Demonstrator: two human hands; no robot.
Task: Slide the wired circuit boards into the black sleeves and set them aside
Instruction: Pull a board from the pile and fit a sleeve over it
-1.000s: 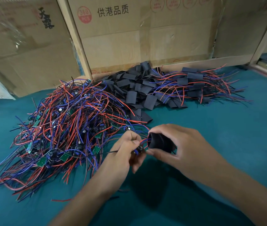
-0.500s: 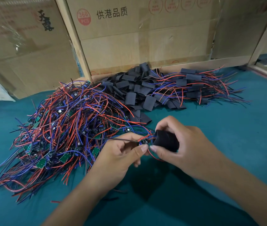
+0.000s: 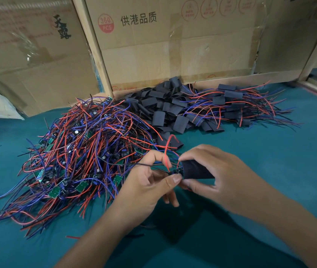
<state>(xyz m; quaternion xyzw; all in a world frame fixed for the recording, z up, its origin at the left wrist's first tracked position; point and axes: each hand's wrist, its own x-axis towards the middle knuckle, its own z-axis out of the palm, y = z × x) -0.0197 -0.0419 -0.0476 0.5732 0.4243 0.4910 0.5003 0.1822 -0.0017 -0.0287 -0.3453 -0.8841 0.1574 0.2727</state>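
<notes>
One insertion is shown in progress above the teal table surface (image 3: 270,151). A black sleeve (image 3: 196,170) is pinched between the thumb and curled fingers of the right hand (image 3: 221,176), its open mouth turned toward the left hand (image 3: 146,182). A wired circuit board (image 3: 177,171) is pinched at that mouth by the thumb and forefinger of the left hand; only a small dark end of it is visible, so the depth of entry cannot be told with certainty. Its red lead (image 3: 166,151) loops upward between the two hands, and a black lead (image 3: 134,165) trails away to the left.

Progress is judged as partial. A group of finished sleeved boards (image 3: 237,105) is set aside at the far right, red and blue leads projecting from the sleeves. A much larger heap of unsleeved boards (image 3: 80,157) lies to the left, so most of the work appears to remain. A stock of empty sleeves (image 3: 165,113) is piled between the two, near the cardboard boxes (image 3: 173,47) standing along the back edge.

The tangle of wires in the heap may be expected to hinder the freeing of single boards. The trailing leads of the held board lie close to that tangle.
</notes>
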